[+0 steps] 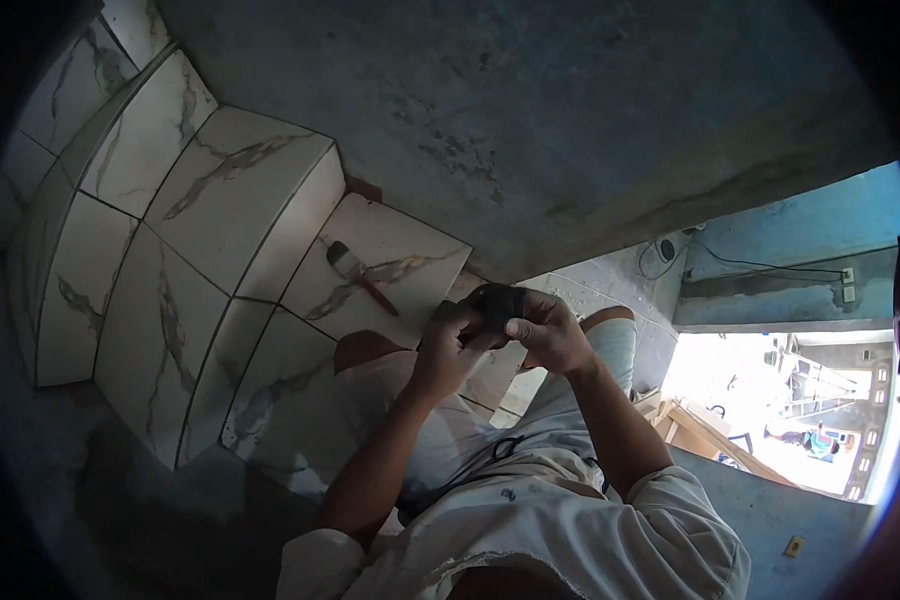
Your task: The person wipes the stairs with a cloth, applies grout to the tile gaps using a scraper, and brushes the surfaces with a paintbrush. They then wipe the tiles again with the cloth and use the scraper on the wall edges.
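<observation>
My left hand (444, 348) and my right hand (556, 336) meet in front of my knees. Between them they grip a dark, rounded lump (497, 300), soft-looking and blackish; its exact kind I cannot make out. Fingers of both hands curl round it, with the right thumb pressed on the near side. Left of the hands, a paintbrush (375, 293) with a red handle and pale ferrule lies on a marble-look stair tread (410, 240), touched by neither hand.
Tiled steps (235, 175) with grey veins climb to the left. A rough grey-blue wall (530, 120) runs along the far side. At right, a bright doorway (740, 380) shows wooden boards (705, 430) and a person (820, 442) beyond. A cable (760, 262) hangs from a wall outlet (849, 285).
</observation>
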`<move>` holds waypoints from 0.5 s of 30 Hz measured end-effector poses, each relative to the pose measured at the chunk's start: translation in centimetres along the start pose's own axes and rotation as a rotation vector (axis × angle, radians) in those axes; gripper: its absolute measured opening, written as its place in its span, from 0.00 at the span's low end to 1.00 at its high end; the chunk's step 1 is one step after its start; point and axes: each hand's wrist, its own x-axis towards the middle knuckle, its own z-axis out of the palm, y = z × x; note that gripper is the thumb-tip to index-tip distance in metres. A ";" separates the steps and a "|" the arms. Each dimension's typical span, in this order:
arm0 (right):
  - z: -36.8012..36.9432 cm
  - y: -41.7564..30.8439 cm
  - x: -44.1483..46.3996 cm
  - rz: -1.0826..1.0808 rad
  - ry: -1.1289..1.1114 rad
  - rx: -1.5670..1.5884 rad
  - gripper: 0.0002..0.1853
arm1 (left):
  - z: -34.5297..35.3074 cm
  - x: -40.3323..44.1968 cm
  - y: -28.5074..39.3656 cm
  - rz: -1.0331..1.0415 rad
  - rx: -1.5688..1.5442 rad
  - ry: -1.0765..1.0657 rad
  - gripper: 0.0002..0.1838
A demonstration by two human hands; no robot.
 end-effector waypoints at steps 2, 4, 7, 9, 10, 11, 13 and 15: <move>-0.7 -0.5 -0.2 -0.007 0.026 0.030 0.20 | -0.4 0.3 -0.3 0.038 -0.024 -0.061 0.08; -1.3 -0.8 -0.5 -0.051 0.160 -0.138 0.24 | -1.0 0.3 -0.3 0.069 -0.045 -0.119 0.08; -2.3 -0.5 -1.0 0.013 0.267 -0.345 0.26 | -1.1 0.5 0.2 0.046 0.143 -0.142 0.09; -2.2 -0.5 -1.0 -0.010 0.282 -0.290 0.26 | -0.2 0.8 -0.4 0.064 0.123 0.011 0.10; -2.0 -0.6 -1.1 -0.032 0.295 -0.237 0.25 | -0.2 1.0 -1.1 0.065 0.123 0.006 0.10; -2.2 -0.9 -1.4 -0.036 0.299 -0.237 0.25 | -0.2 1.3 -1.8 0.022 0.058 0.085 0.11; -2.7 -1.4 -1.8 0.025 0.405 -0.364 0.23 | -0.5 1.7 -2.3 -0.020 -0.007 0.165 0.12; -3.0 0.0 -1.7 -0.038 0.600 -0.710 0.20 | -0.8 2.1 -2.1 0.029 -0.021 0.203 0.07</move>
